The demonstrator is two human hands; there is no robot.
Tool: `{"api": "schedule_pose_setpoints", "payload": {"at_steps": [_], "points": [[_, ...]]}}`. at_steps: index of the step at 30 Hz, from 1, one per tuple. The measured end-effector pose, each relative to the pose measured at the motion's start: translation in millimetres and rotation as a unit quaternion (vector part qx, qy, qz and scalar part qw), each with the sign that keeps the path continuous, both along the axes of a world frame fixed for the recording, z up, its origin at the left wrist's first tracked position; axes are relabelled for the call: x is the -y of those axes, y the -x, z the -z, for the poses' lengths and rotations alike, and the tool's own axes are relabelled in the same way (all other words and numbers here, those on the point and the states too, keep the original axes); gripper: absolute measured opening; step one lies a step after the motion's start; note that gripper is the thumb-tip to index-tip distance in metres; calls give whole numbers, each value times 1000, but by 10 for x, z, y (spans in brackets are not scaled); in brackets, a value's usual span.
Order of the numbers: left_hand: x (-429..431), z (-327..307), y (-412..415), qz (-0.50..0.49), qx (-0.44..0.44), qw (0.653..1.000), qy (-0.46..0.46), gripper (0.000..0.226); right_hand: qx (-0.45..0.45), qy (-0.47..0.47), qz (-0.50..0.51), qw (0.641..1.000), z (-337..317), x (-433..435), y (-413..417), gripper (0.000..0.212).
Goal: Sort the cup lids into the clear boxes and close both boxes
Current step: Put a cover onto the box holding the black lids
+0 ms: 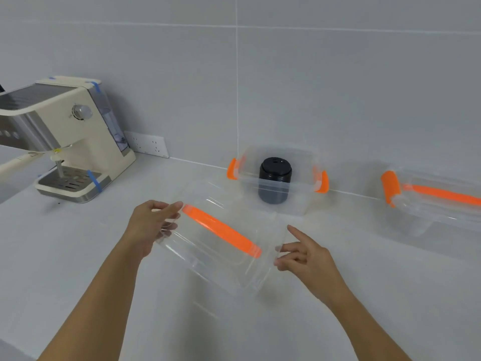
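Note:
I hold a clear box lid (pixel 208 256) with an orange handle between both hands, tilted above the counter. My left hand (pixel 153 222) grips its left edge. My right hand (pixel 304 254) touches its right edge with the forefinger stretched out. Behind it an open clear box (pixel 302 162) with orange side clips stands against the wall, and a stack of black cup lids (pixel 275 183) sits inside it. A second clear box (pixel 437 207) at the far right has its lid on, with an orange handle on top and an orange clip at its left end.
A cream coffee machine (pixel 78 131) with blue tape strips stands at the left on the white counter (pixel 78 256). A wall socket (pixel 148 144) sits behind it. Grey tiled wall runs along the back.

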State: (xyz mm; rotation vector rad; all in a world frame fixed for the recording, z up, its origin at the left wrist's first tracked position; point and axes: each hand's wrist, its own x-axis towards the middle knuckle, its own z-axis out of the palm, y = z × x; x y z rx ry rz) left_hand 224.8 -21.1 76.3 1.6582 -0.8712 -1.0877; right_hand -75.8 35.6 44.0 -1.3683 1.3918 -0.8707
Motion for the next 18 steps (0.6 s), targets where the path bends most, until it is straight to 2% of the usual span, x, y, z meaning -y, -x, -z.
{"api": "schedule_pose_setpoints", "payload": {"at_steps": [6, 11, 15, 18], "points": [[120, -169, 416, -47, -61, 995, 58, 20, 77, 77, 60, 992, -220, 147, 165, 60], [166, -303, 809, -83, -101, 987, 94, 22, 18, 149, 103, 983, -385, 378, 253, 70], [237, -414, 1121, -90, -115, 981, 125, 28, -5, 191, 156, 969, -531, 616, 403, 47], [375, -493, 1276, -64, -116, 980, 150, 32, 9, 182, 211, 960, -610, 791, 479, 47]]}}
